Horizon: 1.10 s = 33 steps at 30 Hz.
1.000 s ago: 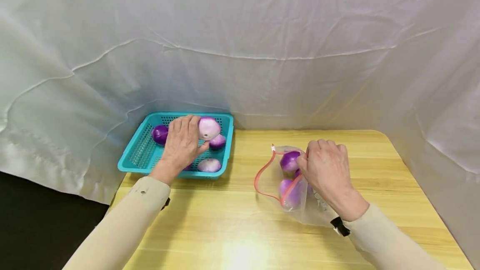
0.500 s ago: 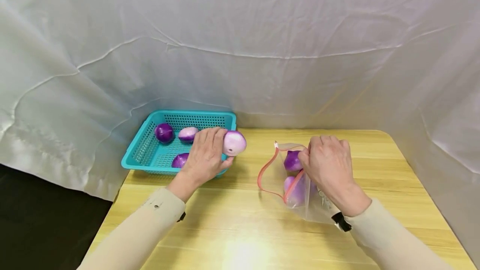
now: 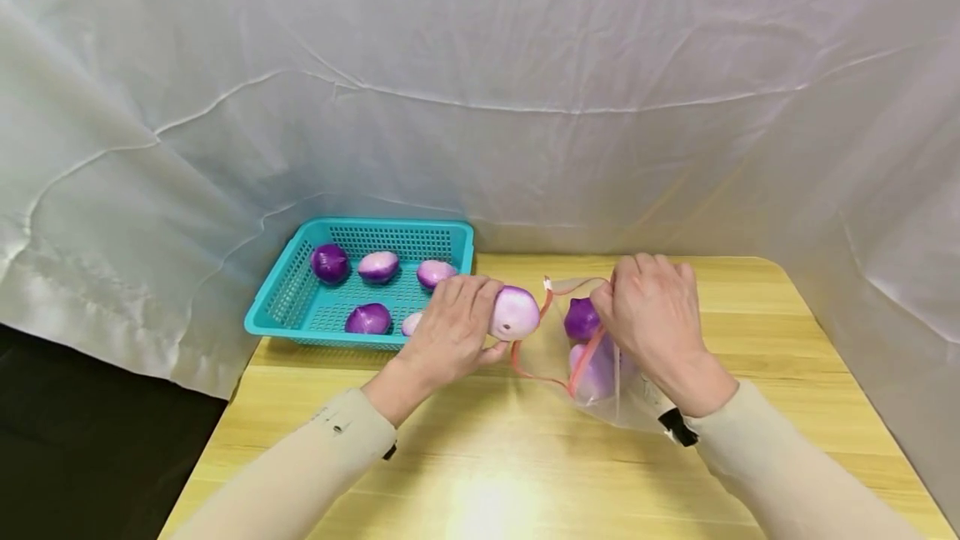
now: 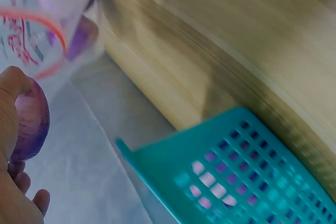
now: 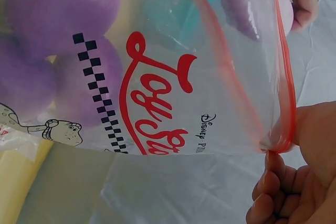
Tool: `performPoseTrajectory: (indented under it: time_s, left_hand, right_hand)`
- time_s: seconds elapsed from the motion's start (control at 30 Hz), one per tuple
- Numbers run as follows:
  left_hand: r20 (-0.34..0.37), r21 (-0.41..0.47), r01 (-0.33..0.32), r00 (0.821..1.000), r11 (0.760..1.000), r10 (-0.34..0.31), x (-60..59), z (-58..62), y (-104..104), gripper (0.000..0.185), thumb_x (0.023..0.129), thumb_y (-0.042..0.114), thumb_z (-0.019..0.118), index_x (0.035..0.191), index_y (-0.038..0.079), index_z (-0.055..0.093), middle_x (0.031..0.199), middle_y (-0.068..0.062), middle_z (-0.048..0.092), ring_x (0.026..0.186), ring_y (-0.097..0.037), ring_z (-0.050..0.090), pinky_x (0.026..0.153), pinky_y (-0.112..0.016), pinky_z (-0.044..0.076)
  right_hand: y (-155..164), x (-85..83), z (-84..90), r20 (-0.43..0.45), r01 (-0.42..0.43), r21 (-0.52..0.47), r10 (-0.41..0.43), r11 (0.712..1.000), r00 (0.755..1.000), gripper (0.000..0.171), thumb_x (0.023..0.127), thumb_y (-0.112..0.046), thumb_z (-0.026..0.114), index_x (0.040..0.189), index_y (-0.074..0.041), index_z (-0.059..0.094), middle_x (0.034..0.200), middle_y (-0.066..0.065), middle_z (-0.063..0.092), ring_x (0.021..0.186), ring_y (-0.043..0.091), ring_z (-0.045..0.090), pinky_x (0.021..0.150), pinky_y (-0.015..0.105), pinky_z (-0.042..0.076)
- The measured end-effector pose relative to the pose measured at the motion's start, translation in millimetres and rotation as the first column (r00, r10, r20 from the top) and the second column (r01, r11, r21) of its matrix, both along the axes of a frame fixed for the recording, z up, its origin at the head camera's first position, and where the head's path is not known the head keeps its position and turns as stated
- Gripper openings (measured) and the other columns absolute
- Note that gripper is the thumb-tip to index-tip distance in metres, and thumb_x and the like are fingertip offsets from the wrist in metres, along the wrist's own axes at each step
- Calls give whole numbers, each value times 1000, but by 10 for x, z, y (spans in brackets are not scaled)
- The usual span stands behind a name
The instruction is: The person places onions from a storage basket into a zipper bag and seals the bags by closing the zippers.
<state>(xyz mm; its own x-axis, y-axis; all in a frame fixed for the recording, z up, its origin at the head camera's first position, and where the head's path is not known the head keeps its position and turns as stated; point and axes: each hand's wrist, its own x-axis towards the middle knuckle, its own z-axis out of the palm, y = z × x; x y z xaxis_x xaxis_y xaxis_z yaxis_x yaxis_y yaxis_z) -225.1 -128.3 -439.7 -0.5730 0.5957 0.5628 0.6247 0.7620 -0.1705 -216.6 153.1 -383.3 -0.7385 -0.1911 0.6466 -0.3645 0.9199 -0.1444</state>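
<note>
In the head view my left hand point(image 3: 448, 327) grips a purple-and-white onion point(image 3: 515, 313), fingers over its top and thumb below. The onion is above the table, right at the mouth of a clear zip bag point(image 3: 578, 372) with a red zip strip. Pinched at the rim by my right hand point(image 3: 654, 323), the bag gapes toward the left. Several purple onions point(image 5: 63, 3) show through its plastic, which carries red lettering point(image 5: 152, 98) in the right wrist view. The left wrist view has the held onion point(image 4: 32, 121) partly hidden by the fingers.
A turquoise perforated basket point(image 3: 375, 238) stands at the table's back left with several onions in it, one of them point(image 3: 368, 319) near its front wall. Pale cloth point(image 3: 570, 48) hangs behind the wooden table point(image 3: 450, 457).
My left hand has carried the onion out of the basket, rightward to the bag's mouth. The right hand keeps its pinch on the bag, nearly in place.
</note>
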Motion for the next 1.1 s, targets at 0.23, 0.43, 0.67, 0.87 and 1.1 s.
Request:
performPoseTrajectory:
  time_s: [0.23,0.43,0.67,0.87,1.1]
  left_hand:
    - [5,-25,57,998,998,-56,37,30,262,73,83,48,79,136,8,50,126,-9,58,115,-27,55,101,-42,46]
    - [32,-82,91,996,992,-89,26,98,424,74,86,48,75,143,8,48,132,-9,57,119,-27,55,101,-42,46]
    - [32,-139,163,987,977,-160,-47,172,575,68,90,44,74,144,11,50,134,-6,59,119,-27,56,97,-40,48]
    - [34,-199,195,981,960,-192,-89,175,693,69,93,48,72,145,9,49,142,-7,57,123,-25,55,96,-38,48]
    - [9,-272,197,979,942,-202,-111,133,758,69,91,53,75,142,12,54,140,-2,59,126,-25,54,98,-39,48]
  right_hand:
    - [-60,-17,27,34,11,-14,-10,1000,999,24,84,-14,52,63,-13,41,63,5,41,62,31,43,64,43,29]
    - [-90,-37,20,24,13,-12,-12,1000,1000,23,86,-14,55,65,-10,47,64,7,47,64,35,49,65,47,33]
    - [-115,-41,12,-8,3,-11,-3,1000,1000,22,85,-14,56,65,-9,48,64,8,49,65,37,52,65,48,35]
    - [-113,-22,21,15,12,-12,-12,1000,1000,21,86,-15,57,67,-8,50,66,9,51,67,37,53,67,49,36]
    - [-107,-1,37,40,18,-19,-17,1000,999,17,84,-14,58,69,-8,53,66,9,52,68,37,54,68,50,37]
